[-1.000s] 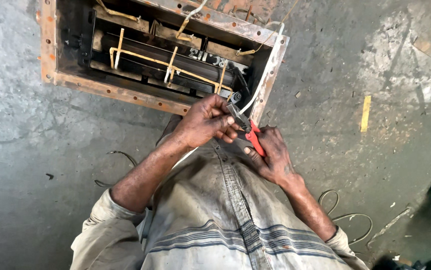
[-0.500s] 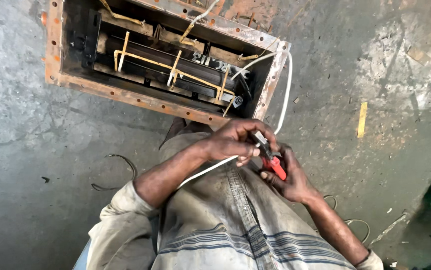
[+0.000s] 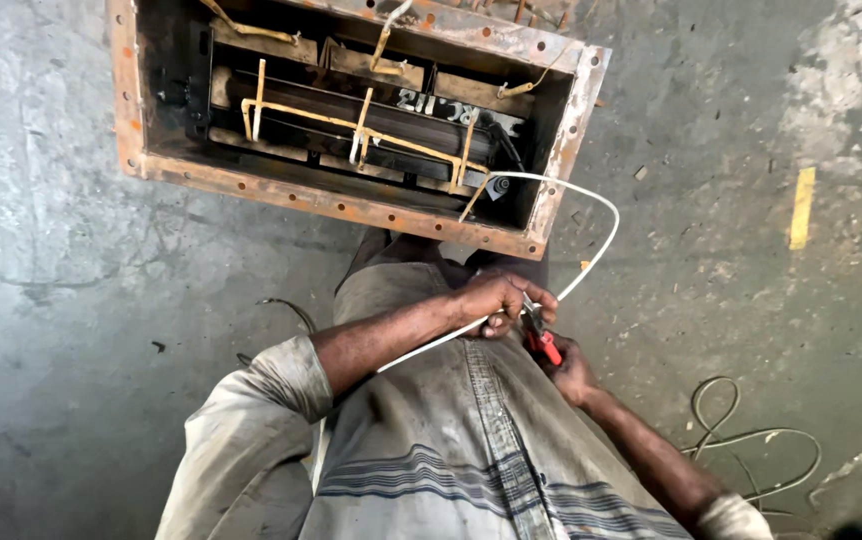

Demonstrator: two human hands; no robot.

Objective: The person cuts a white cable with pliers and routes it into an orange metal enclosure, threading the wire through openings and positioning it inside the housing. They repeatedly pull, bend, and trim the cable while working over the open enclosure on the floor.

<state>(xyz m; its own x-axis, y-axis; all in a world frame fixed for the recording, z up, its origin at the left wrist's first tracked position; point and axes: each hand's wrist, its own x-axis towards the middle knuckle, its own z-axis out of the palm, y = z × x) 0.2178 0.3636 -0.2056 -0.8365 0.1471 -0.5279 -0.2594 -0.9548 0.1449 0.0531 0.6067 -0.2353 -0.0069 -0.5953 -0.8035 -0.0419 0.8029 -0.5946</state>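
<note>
— Both hands meet just in front of the person's chest, on the near side of the rusty orange-rimmed rectangular metal box [image 3: 351, 205] sunk in the grey concrete floor [image 3: 71, 330]. How are they set?

— From the head camera, the left hand [image 3: 499, 300] is curled shut around the thin white flexible tube [image 3: 596, 245], fingers wrapped over it. The right hand [image 3: 571, 372] is closed on the red-handled metal pliers [image 3: 539, 338], whose nose points up towards the left hand's fingers.

— Where does that tube run, taking the box as the marker?

— It comes out of the box's near right corner, arcs out past the box's right edge, then bends back to the left hand. From there it trails on under the left forearm, slanting away from the box. So its long axis at the grip runs slantwise, upper right to lower left.

— Which hand is nearer the box?

— The left one, closer to the box's near rim; the right sits just behind it, touching or nearly so. I cannot tell whether the pliers' jaws already bite the tube.

— Anything else?

— Loose grey wire loops [image 3: 751, 440] lie on the floor, well right of the box.
</note>
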